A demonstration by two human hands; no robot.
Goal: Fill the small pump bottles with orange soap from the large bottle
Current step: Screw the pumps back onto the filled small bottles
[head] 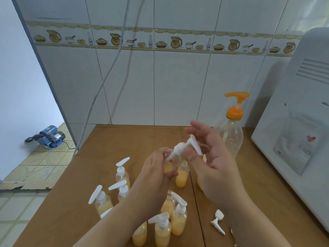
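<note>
Both forearms reach in from the near edge of the wooden table (124,139), meeting above a crowd of small bottles. The left hand (156,168) is curled around a small bottle (169,166) partly filled with orange soap, fingers wrapped about its body and holding it tilted. The right hand (211,157) is raised beside it, palm turned inward, fingertips pinching a white pump top (185,147) whose stem points down into the bottle's neck (whether it is seated I cannot tell). Just behind stands an uncapped bottle (182,173) of soap. The large bottle (229,136), orange pump on and almost drained, stands upright beyond the right hand near the tiled wall. A loose pump (218,221) lies on the table by the right forearm.
</note>
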